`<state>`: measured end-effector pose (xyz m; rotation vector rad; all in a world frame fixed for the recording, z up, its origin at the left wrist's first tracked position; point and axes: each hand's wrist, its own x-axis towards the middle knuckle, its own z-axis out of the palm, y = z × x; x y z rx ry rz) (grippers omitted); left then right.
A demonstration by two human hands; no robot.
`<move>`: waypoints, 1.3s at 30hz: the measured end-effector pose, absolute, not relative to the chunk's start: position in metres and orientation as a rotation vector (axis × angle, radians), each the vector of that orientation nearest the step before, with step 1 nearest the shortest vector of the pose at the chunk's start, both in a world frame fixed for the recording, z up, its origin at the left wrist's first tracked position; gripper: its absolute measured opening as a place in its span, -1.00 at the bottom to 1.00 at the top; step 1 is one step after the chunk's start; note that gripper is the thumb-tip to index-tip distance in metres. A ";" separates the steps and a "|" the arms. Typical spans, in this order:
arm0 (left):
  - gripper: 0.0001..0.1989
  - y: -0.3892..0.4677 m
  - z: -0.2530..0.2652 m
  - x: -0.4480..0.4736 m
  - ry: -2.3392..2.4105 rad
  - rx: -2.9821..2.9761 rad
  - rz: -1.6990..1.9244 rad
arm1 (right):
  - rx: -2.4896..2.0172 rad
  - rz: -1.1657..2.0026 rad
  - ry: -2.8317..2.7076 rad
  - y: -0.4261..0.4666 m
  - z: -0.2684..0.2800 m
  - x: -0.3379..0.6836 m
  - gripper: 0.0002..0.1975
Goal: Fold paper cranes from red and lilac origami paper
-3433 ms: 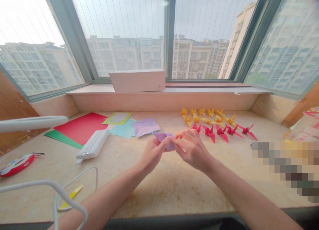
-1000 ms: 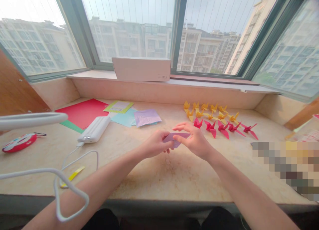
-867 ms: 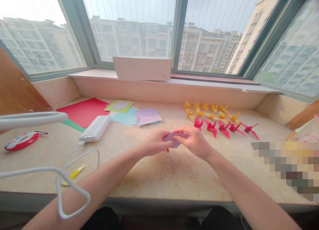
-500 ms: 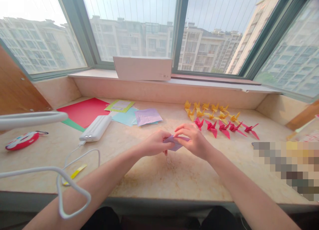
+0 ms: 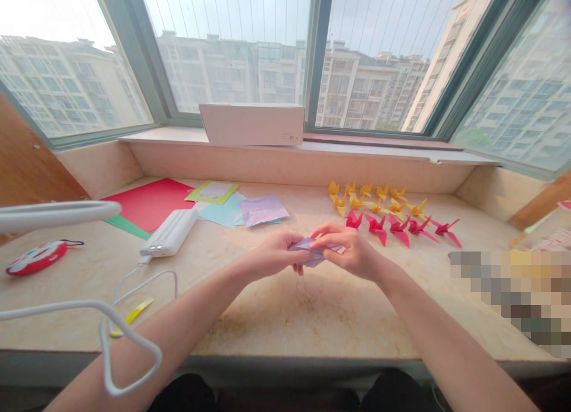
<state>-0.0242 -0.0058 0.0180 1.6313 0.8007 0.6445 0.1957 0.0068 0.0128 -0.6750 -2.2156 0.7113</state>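
Observation:
Between my two hands is a folded piece of purple paper [image 5: 314,258], held above the stone counter. My left hand [image 5: 279,254] pinches its left side, thumb on top and fingers underneath. My right hand [image 5: 345,251] closes on the right side, with fingertips lying over the upper edge. Parts of the folds are hidden by my fingers. Beyond my right hand lie several red paper cranes [image 5: 377,229], and behind those, several yellow paper cranes [image 5: 382,192]. A flat purple sheet [image 5: 264,210] rests past my left hand, on top of light blue sheets [image 5: 220,213].
Left of my arms lie a white power bank [image 5: 172,233] with a looping white cable [image 5: 134,336], a yellow strip [image 5: 134,317], a red-and-white item [image 5: 38,257] and red paper [image 5: 151,204]. A white box [image 5: 252,125] stands on the windowsill. The right side is partly pixelated.
The purple paper has tilted between my fingers, and more of its folded faces show. Both hands keep their hold in nearly the same place. The view has shifted slightly.

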 end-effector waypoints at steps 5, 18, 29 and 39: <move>-0.71 -0.005 0.017 -0.024 0.807 1.574 0.651 | -0.646 0.663 -2.252 0.008 0.011 0.196 -0.70; -0.57 -0.005 0.017 -0.023 0.875 1.566 0.759 | -0.646 0.269 -2.350 0.007 0.013 0.197 -0.73; -0.56 -0.005 0.018 -0.025 0.911 1.542 0.744 | -0.600 -0.264 -2.472 0.005 0.016 0.196 -0.74; -0.55 -0.006 0.016 -0.020 0.906 1.760 0.772 | -0.604 -0.247 -2.365 0.006 0.013 0.191 -0.81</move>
